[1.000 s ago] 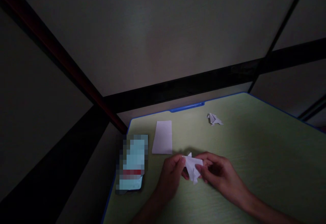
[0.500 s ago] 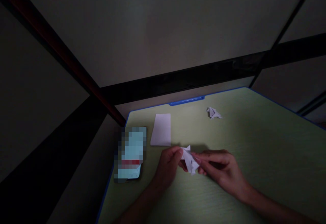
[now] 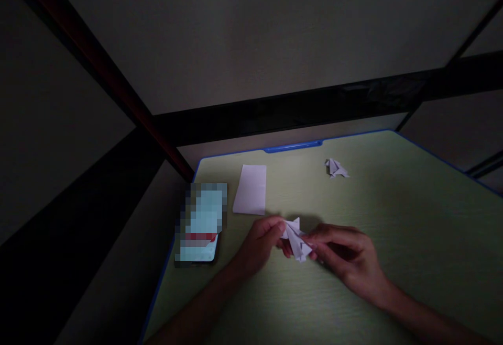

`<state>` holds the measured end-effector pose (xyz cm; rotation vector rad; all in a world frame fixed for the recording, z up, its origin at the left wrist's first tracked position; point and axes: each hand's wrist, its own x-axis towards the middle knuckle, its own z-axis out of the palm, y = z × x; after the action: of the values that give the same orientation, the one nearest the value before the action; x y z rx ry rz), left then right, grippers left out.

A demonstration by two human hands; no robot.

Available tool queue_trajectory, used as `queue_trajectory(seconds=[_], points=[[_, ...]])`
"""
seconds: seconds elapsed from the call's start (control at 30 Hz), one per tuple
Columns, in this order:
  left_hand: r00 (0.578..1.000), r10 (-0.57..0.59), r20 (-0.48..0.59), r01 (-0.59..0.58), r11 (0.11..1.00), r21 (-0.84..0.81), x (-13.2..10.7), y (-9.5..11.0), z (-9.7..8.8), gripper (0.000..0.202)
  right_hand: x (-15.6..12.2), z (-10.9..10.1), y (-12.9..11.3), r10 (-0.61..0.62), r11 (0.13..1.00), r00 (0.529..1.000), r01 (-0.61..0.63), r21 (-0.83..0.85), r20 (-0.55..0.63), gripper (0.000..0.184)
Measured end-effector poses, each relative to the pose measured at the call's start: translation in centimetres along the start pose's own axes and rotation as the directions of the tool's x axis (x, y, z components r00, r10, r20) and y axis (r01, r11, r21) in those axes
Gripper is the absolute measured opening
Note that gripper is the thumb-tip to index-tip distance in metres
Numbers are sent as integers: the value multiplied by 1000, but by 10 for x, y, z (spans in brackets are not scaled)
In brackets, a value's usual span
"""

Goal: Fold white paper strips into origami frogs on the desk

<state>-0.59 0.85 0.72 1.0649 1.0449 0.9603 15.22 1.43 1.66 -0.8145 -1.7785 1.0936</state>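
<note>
A small white folded paper piece (image 3: 295, 237) is held just above the pale green table (image 3: 393, 214). My left hand (image 3: 261, 244) pinches its left side with fingers curled. The fingertips of my right hand (image 3: 346, 258) pinch its right side. A flat white paper rectangle (image 3: 250, 189) lies on the table just beyond my left hand. A finished folded paper figure (image 3: 336, 168) sits farther back, right of centre.
A phone with a lit screen (image 3: 201, 223) lies at the table's left edge. The table has a blue rim with a blue handle-like strip (image 3: 293, 146) at its far edge. Dim walls and dark beams surround it.
The view has tilted, so everything sits a little higher in the picture. My hands have kept their pinch on the folded paper piece and turned it slightly between the fingers.
</note>
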Motion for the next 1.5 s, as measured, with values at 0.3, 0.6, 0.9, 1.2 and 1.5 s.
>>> queue_trajectory(seconds=[0.3, 0.6, 0.9, 1.2, 1.5], points=[[1000, 7, 20, -6, 999, -50, 0, 0, -1, 26, -1, 0, 4, -30, 1000, 999, 30, -2, 43, 17], [1000, -7, 12, 8, 993, -116, 3, -4, -4, 24, -2, 1, 8, -14, 999, 998, 16, -33, 54, 23], [997, -46, -68, 45, 999, -17, 1, 4, 2, 30, -5, 1, 7, -50, 994, 996, 57, -96, 75, 23], [1000, -25, 12, 25, 1000, -3, 2, 2, -3, 30, -4, -1, 7, -48, 988, 994, 61, -143, 97, 24], [988, 52, -144, -28, 985, 168, -1, 0, 3, 31, -4, 1, 7, 54, 993, 992, -41, -109, 114, 24]])
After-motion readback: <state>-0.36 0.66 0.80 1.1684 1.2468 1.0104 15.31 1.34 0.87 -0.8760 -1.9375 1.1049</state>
